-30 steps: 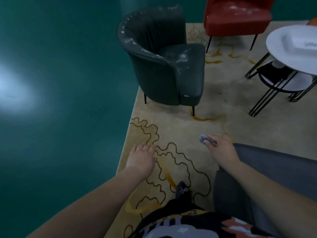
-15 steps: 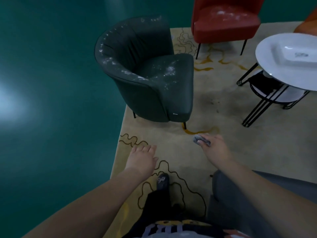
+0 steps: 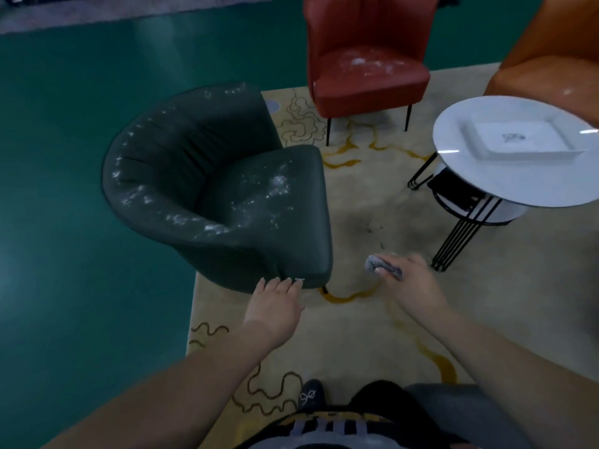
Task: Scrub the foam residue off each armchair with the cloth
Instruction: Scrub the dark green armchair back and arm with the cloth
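Note:
A dark green tub armchair stands at the rug's left edge, with white foam flecks on its seat and along its curved rim. My left hand hovers open, fingers straight, just before the chair's front lower edge. My right hand grips a small balled grey cloth to the right of the chair, above the rug. A red armchair with white foam on its seat stands behind. An orange armchair shows at the top right.
A round white side table on black wire legs stands at the right, carrying a square white tray. A beige patterned rug lies underfoot, with teal floor on the left. My shoe and a grey seat are at the bottom.
I have come closer to the green armchair, which now fills more of the view. Both hands have reached forward toward its front; the cloth stays in my right hand.

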